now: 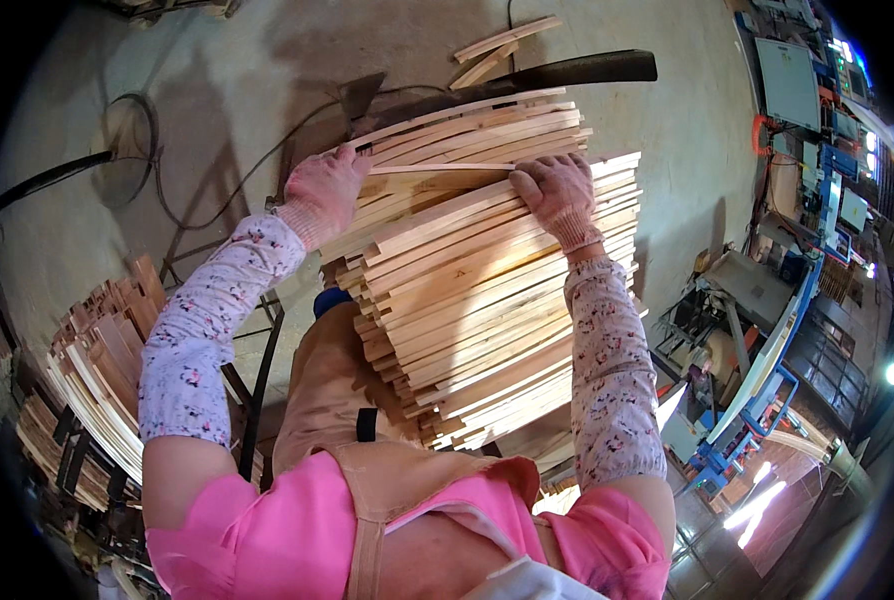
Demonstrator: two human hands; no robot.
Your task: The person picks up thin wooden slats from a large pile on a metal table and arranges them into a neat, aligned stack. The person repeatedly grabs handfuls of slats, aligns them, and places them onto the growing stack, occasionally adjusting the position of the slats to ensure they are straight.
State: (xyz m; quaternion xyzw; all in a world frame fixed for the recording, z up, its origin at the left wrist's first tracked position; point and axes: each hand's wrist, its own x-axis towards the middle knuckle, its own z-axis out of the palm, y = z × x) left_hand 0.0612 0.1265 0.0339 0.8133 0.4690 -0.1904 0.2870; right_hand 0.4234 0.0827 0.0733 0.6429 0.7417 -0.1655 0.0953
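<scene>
Together, the gloved left hand (322, 195) and right hand (559, 200) grasp a thin wooden strip (437, 168), stretched between them over a broad pile of strips (497, 270). Behind and left of the left hand, dark posts (71, 462) hold more stacked slats (117, 350). Just beyond both hands, a black bar (592, 70) borders the pile, two loose pieces (507, 40) near it. Machinery (752, 285) stands well right of the right hand.
</scene>
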